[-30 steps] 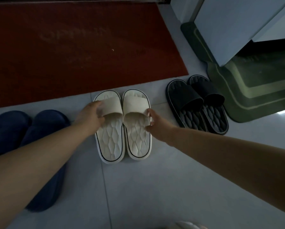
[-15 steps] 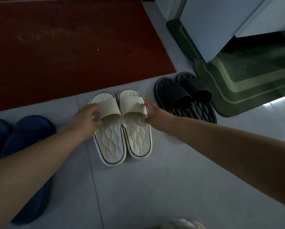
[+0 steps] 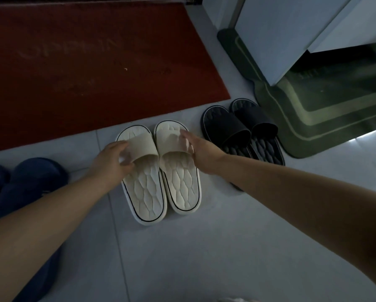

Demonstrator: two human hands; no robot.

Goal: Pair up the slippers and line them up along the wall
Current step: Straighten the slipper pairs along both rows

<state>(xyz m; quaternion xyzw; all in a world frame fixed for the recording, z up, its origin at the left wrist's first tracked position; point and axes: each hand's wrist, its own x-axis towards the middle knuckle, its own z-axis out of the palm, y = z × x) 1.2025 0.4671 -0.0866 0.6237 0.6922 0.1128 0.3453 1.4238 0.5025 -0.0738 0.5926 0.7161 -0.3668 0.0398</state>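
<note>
Two cream slippers stand side by side on the tiled floor, toes toward the red mat. My left hand (image 3: pixel 114 159) grips the strap of the left cream slipper (image 3: pixel 146 192) at its outer edge. The fingers of my right hand (image 3: pixel 201 149) lie stretched and motion-blurred over the strap of the right cream slipper (image 3: pixel 180 184). To their right a pair of black slippers (image 3: pixel 232 129) stands together, partly hidden by my right forearm. At the left edge is a pair of navy slippers (image 3: pixel 32 177), partly behind my left forearm.
A red doormat (image 3: pixel 91 62) covers the floor beyond the slippers. A green mat (image 3: pixel 313 118) lies at the right under a white cabinet panel (image 3: pixel 274 33). Pale floor tiles (image 3: pixel 204 247) stretch toward me. A whitish object peeks in at the bottom edge (image 3: pixel 232 300).
The cream pair has stayed close together in its place. My right hand's fingers have moved from the strap's side edge up over its top. My left hand keeps its grip.
</note>
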